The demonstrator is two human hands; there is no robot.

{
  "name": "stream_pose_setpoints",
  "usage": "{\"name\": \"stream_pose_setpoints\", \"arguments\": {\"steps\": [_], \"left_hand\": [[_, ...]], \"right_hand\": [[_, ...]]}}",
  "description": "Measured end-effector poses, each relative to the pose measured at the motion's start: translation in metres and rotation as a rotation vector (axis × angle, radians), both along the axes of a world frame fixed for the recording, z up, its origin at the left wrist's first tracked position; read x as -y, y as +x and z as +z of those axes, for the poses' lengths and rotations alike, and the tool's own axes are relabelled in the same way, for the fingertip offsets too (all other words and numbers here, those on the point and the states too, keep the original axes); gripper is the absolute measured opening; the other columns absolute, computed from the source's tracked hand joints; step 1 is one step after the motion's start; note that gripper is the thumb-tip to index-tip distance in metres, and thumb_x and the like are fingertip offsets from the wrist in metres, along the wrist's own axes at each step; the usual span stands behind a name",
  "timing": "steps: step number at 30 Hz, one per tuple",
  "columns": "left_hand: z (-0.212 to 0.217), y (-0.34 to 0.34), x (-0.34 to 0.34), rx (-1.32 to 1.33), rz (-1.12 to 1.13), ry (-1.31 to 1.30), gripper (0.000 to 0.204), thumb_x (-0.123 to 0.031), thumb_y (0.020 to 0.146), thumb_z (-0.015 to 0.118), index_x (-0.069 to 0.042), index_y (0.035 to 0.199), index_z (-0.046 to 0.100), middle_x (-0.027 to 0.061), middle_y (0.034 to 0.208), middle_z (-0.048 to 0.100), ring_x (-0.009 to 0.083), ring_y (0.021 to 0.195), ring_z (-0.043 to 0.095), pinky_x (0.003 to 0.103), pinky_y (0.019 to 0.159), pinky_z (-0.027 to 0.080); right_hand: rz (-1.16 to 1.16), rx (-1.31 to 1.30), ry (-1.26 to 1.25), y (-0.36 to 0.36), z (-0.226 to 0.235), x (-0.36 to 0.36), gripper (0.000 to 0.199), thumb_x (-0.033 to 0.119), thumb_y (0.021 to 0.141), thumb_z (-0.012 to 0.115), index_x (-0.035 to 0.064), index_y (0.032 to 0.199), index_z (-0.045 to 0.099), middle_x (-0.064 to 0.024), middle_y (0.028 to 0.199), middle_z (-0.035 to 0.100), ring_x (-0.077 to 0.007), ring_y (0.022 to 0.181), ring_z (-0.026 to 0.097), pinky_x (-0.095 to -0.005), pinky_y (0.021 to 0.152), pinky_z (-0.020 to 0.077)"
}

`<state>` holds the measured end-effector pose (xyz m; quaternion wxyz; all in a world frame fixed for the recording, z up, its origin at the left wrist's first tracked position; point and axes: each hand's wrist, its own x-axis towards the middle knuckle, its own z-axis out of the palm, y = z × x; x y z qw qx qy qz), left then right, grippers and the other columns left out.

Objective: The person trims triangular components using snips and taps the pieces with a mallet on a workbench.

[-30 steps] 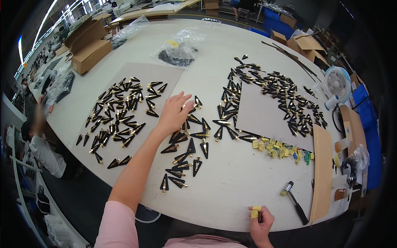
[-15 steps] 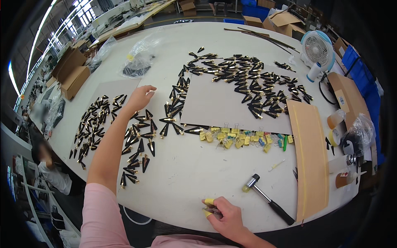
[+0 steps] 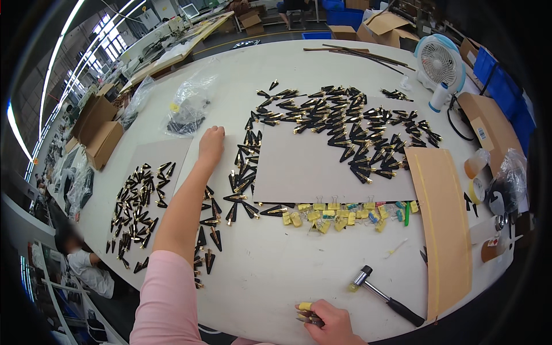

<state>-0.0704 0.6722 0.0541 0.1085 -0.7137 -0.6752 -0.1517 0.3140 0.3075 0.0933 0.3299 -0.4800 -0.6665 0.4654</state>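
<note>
My left hand (image 3: 211, 145) is stretched over the table, fingers curled together; whether anything is between them is hidden. It is above the gap beyond a group of black tapered pieces with gold-coloured metal ends (image 3: 215, 237). At the near edge, my right hand (image 3: 332, 325) has yellow wrapping on a finger. It grips a small dark metal tool with pointed ends (image 3: 310, 318), its kind unclear. More such black pieces lie on the left grey board (image 3: 167, 150) and across the larger grey board (image 3: 299, 172). Yellow binder clips (image 3: 325, 225) line that board's near edge.
A black-handled mallet (image 3: 385, 296) lies right of my right hand, beside a long tan cardboard strip (image 3: 448, 247). A white fan (image 3: 439, 62) stands at the far right. Clear plastic bags (image 3: 192, 95) sit at the far left. Another person (image 3: 86, 267) is beyond the table's left side.
My left hand has moved slightly right and its fingers have curled in. The whole view has shifted a little. My right hand still grips the metal tool.
</note>
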Motion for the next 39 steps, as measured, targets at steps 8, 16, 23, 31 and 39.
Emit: {"name": "stream_pose_setpoints", "arguments": {"steps": [8, 16, 23, 31, 39], "left_hand": [[0.067, 0.027, 0.083, 0.192, -0.093, 0.052, 0.015, -0.015, 0.094, 0.051, 0.000, 0.093, 0.050, 0.0195, 0.086, 0.063, 0.0382, 0.079, 0.062, 0.048, 0.068, 0.047], [0.064, -0.039, 0.131, 0.303, -0.193, -0.092, 0.022, -0.005, 0.088, 0.050, 0.000, 0.103, 0.065, 0.0182, 0.098, 0.067, 0.0347, 0.090, 0.063, 0.041, 0.082, 0.049], [0.003, -0.025, 0.082, 0.008, -0.070, 0.009, 0.028, 0.003, 0.079, 0.051, 0.000, 0.103, 0.064, 0.0145, 0.108, 0.063, 0.0340, 0.099, 0.059, 0.040, 0.088, 0.049], [0.009, -0.006, 0.066, -0.455, -0.122, -0.113, 0.011, -0.002, 0.077, 0.061, 0.000, 0.088, 0.062, 0.0142, 0.091, 0.063, 0.0290, 0.089, 0.065, 0.036, 0.075, 0.054], [0.073, 0.032, 0.152, -0.077, -0.299, -0.025, 0.014, 0.001, 0.077, 0.061, -0.002, 0.091, 0.056, 0.0124, 0.085, 0.060, 0.0268, 0.075, 0.063, 0.039, 0.068, 0.050]], "right_hand": [[0.004, -0.041, -0.006, -0.002, -0.004, -0.004, 0.019, -0.004, 0.078, 0.061, -0.0028, 0.097, 0.063, -0.0071, 0.087, 0.068, -0.0063, 0.058, 0.052, -0.0209, 0.054, 0.0433], [-0.065, 0.005, 0.030, -0.014, -0.008, 0.000, 0.026, -0.004, 0.077, 0.060, -0.0011, 0.102, 0.066, -0.0077, 0.082, 0.068, -0.0071, 0.067, 0.058, -0.0217, 0.064, 0.0468], [-0.028, 0.007, -0.002, -0.010, -0.004, 0.003, 0.027, -0.005, 0.075, 0.061, -0.0002, 0.101, 0.066, -0.0090, 0.087, 0.068, -0.0091, 0.069, 0.061, -0.0228, 0.065, 0.0481], [0.024, 0.039, 0.081, -0.004, -0.009, 0.002, 0.030, -0.004, 0.073, 0.062, 0.0020, 0.102, 0.066, -0.0097, 0.087, 0.067, -0.0171, 0.070, 0.065, -0.0250, 0.063, 0.0496], [-0.019, 0.073, 0.154, -0.006, -0.006, -0.001, 0.027, -0.001, 0.074, 0.064, 0.0014, 0.100, 0.062, -0.0131, 0.086, 0.061, -0.0260, 0.063, 0.060, -0.0312, 0.056, 0.0474]]}}
